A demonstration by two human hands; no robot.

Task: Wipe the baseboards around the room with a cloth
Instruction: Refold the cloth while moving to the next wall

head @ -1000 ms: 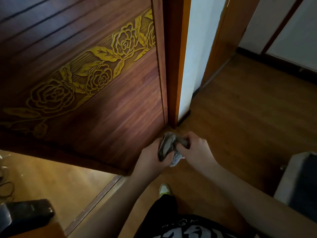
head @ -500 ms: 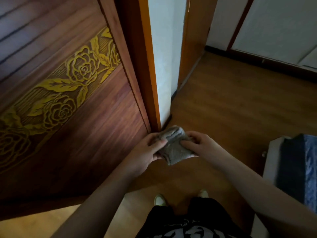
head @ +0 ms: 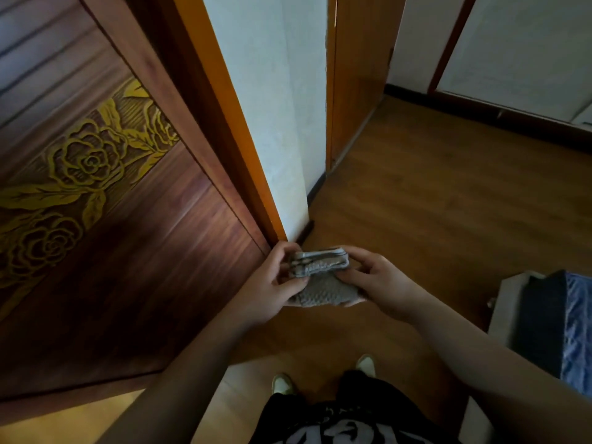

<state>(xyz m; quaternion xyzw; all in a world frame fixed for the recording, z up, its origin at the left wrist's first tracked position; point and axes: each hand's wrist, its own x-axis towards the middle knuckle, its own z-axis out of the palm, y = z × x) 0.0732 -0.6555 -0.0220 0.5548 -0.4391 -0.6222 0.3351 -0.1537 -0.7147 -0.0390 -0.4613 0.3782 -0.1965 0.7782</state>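
A folded grey cloth (head: 323, 280) is held between both hands at waist height in front of me. My left hand (head: 275, 283) pinches its left edge with thumb and fingers. My right hand (head: 381, 283) grips its right side, fingers curled over the top fold. A dark baseboard (head: 315, 190) runs along the foot of the white wall just beyond the cloth, and another dark baseboard (head: 499, 115) lines the far wall at the upper right.
An open dark wooden door (head: 121, 219) with carved gold roses stands at the left beside an orange frame (head: 230, 123). A bed corner with a blue cover (head: 573, 331) juts in at the right. Wooden floor (head: 432, 203) stretches ahead. My shoes (head: 283, 384) are below.
The view has swung right and the door has slid toward the left. The bunched cloth has been folded flatter, with a fold turned over on top, between both hands.
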